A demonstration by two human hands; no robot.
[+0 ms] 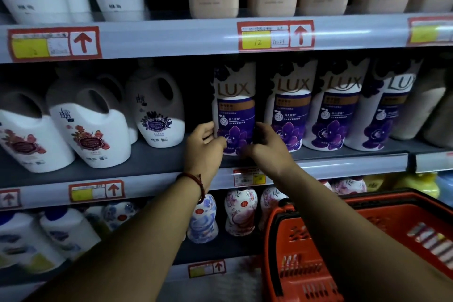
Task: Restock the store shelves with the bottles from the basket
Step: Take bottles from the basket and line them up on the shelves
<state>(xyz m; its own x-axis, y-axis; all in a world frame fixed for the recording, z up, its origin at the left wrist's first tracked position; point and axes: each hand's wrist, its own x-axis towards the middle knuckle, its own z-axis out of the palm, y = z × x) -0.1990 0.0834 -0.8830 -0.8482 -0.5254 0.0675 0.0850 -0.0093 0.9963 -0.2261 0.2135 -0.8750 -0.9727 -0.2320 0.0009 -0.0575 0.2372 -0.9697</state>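
Item: white-and-purple plastic LUX bottle upright on grey metal middle shelf, left end of its row | Hands: left hand and right hand both grasp its base | Risk: a sideways nudge could topple the neighbouring LUX bottle just beside it.

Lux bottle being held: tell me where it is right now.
Head view, centre: the Lux bottle stands on the middle shelf, leftmost of four, left hand and right hand gripping its base.
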